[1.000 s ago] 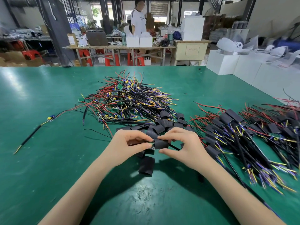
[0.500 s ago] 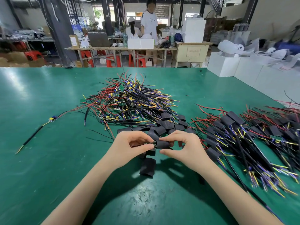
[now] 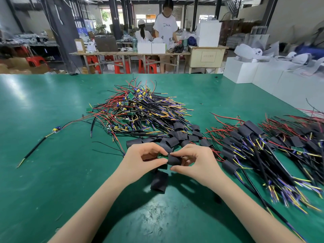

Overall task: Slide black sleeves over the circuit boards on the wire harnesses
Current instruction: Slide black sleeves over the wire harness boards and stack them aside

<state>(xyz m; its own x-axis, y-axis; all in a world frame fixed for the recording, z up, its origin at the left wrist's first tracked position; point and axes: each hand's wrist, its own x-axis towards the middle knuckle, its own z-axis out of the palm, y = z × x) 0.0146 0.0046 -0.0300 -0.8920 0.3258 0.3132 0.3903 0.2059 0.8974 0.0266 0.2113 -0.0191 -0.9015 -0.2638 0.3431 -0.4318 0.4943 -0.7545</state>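
On the green desk [image 3: 52, 172], near its front edge, my left grip [image 3: 140, 160] pinches a small circuit board [image 3: 160, 156]; my right grip [image 3: 194, 162] pinches a black sleeve [image 3: 174, 160] touching it. The sleeve looks soft and light; I'd pinch its edges so the mouth stays open.

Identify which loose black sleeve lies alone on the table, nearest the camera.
The flat black sleeve just below the two hands, lying apart on the green table; the other loose sleeves are heaped together beyond the hands.
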